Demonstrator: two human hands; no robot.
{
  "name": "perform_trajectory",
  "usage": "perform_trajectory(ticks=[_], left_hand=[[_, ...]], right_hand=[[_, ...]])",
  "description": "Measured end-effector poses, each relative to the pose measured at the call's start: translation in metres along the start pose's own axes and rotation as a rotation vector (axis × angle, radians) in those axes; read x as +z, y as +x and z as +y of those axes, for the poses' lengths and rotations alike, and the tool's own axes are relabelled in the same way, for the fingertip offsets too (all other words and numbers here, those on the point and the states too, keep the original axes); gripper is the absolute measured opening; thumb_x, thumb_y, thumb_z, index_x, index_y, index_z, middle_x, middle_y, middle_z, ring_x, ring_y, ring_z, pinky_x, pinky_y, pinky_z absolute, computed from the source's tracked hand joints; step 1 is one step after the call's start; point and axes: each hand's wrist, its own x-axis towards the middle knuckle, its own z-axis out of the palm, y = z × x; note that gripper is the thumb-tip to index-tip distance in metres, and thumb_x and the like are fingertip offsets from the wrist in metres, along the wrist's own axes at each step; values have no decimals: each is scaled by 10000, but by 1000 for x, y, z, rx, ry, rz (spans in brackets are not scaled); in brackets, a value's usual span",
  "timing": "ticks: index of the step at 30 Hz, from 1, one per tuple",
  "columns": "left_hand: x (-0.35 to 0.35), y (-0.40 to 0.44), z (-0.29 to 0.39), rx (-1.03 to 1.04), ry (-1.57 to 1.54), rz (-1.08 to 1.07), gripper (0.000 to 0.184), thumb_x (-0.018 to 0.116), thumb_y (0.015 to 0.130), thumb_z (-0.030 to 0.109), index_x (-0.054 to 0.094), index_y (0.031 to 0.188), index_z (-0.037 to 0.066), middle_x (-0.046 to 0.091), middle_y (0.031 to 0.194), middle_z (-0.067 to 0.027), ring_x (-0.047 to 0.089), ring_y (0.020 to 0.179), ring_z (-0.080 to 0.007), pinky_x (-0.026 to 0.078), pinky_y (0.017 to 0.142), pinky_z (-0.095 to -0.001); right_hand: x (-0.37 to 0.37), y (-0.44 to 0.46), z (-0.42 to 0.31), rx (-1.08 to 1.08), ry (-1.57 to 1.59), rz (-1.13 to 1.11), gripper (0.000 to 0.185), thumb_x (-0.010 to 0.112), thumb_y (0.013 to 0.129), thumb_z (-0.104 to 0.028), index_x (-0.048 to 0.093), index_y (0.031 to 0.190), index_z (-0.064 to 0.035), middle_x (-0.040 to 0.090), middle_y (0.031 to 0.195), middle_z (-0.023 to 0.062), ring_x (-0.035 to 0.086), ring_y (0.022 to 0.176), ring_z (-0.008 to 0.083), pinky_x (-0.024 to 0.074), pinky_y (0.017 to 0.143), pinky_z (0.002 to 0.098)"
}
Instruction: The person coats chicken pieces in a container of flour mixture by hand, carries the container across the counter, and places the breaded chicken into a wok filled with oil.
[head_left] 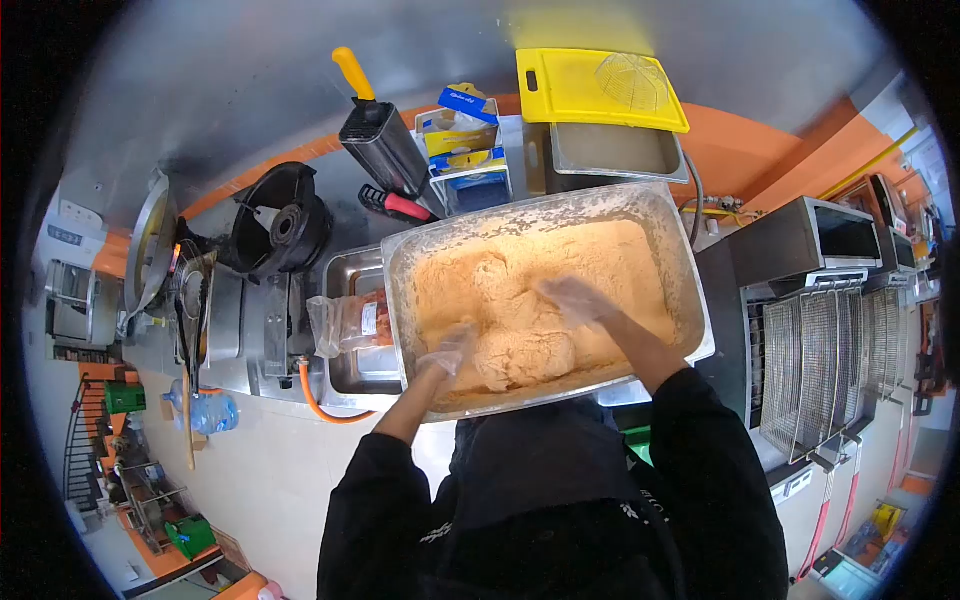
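Black sleeves (715,480) frame the bottom of the view, both forearms angling inward. The person's left hand (448,350), in a clear glove, points upward with its fingers at the powder (630,260); whether it grips anything cannot be told. The right hand (578,300), blurred, stretches flat toward the left of the frame, fingers loose and nothing seen in their grasp.

One large coated lump (525,358) sits just below the frame's centre, between the hands and near the close rim of the metal tray (688,270). The left wrist is near the tray's left wall; loose powder leaves open room at the tray's upper right.

Beyond the left wall lies one plastic bag (350,325). Farther, at the top, are one yellow-handled tool (352,72) and one yellow board (560,90).
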Motion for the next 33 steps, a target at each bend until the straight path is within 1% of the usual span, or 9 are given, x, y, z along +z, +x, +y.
perform_trajectory(ticks=[5,13,18,20,22,24,27,31,33], left_hand=[[-52,-51,55,221,-441,-93,513,331,939,395,411,1300,40,445,1312,-149,360,1254,-255,268,1048,-354],[-32,106,-58,54,245,659,334,361,911,264,550,1071,40,554,1017,-131,540,952,-245,426,824,-376],[-1,224,-108,459,583,994,249,401,892,260,563,982,95,565,817,-62,572,762,-176,481,671,-355],[-16,189,-66,456,67,862,279,387,905,271,554,1019,78,574,900,-73,563,816,-184,470,719,-348],[-55,96,37,99,-1048,232,307,390,911,291,528,1082,77,550,990,-80,542,893,-184,466,762,-346],[-76,54,71,38,-1311,4,346,393,918,311,503,1146,75,527,1080,-87,522,971,-183,462,805,-343],[-91,12,86,20,-1085,26,372,441,895,338,513,1140,68,555,1062,-76,522,977,-195,426,831,-313],[-98,-46,78,315,-655,21,340,494,873,298,523,1117,63,562,1042,-70,511,961,-207,407,828,-299],[-78,-33,60,334,-496,-48,344,472,887,266,501,1149,46,542,1086,-84,494,1004,-203,404,852,-300]], right_hand=[[13,20,-29,139,1109,-115,400,562,851,-422,555,751,-35,497,717,81,448,670,167,402,632,338],[1,59,-2,613,1030,484,397,558,850,-419,542,764,-32,473,716,37,425,667,124,393,626,316],[-5,90,1,513,544,89,369,480,904,-355,539,1031,-14,545,968,106,494,902,159,396,817,315],[28,111,7,401,336,25,394,448,917,-333,514,1136,-12,543,1081,146,491,1027,191,379,891,318],[35,123,5,521,623,28,367,425,918,-287,534,1142,-18,536,1150,193,492,1099,251,391,899,349],[33,115,2,397,668,210,353,397,927,-267,553,1121,-17,533,1177,212,501,1104,286,393,902,366],[-19,59,-28,28,434,406,372,370,950,-295,553,1106,-11,564,1110,176,531,1018,264,391,915,340],[-36,25,4,382,1299,-90,343,435,934,-335,571,1000,-27,575,826,49,546,821,168,442,799,294],[-31,8,21,295,1024,-90,328,469,920,-334,570,983,-29,562,797,15,542,800,152,446,781,292]])
